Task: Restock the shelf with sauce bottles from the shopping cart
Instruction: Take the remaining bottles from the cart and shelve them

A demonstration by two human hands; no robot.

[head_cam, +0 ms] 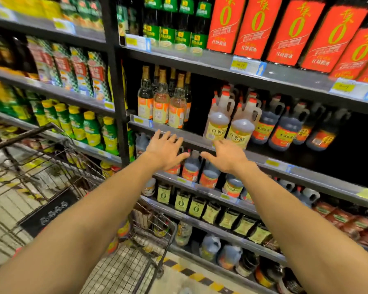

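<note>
Both hands empty at the shelf, no bottle in hand.

The left hand (165,150) and right hand (226,157) hang spread and flat before the shelf (191,137), just under two pale jugs (232,126). Bottles in the cart (77,183) are hard to make out; one seems to lie at its far end. Full jugs will likely be heavy and slick, so the moulded handle or the neck is the place to grip.

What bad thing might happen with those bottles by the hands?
The two pale jugs stand right at the shelf edge, just above the right hand; a bump might tip them off. The left hand is open and holds no bottle, and the cart sits close, so a falling jug may hit it.
</note>
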